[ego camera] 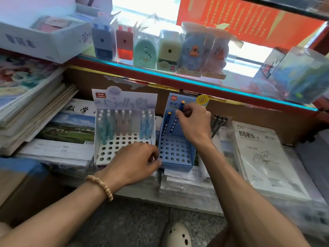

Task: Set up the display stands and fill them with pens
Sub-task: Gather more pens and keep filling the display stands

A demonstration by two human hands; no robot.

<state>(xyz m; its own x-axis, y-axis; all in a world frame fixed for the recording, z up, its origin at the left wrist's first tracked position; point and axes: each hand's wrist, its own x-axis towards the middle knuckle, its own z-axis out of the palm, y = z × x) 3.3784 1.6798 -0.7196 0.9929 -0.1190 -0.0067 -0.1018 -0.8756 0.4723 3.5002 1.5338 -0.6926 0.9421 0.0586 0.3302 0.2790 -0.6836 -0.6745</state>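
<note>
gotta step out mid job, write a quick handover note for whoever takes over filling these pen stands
Right hand: pinching a dark blue pen, lowering it into the back row of the blue stand.
Left hand: fingers curled at the blue stand's front left corner, steadying it.
Done: both stands are set up side by side. The white stand holds pastel pens in its back rows; one blue pen already stands in the blue one.
Left: most holes in both stands are empty. A few dark pens lie to the right of the blue stand.
</note>
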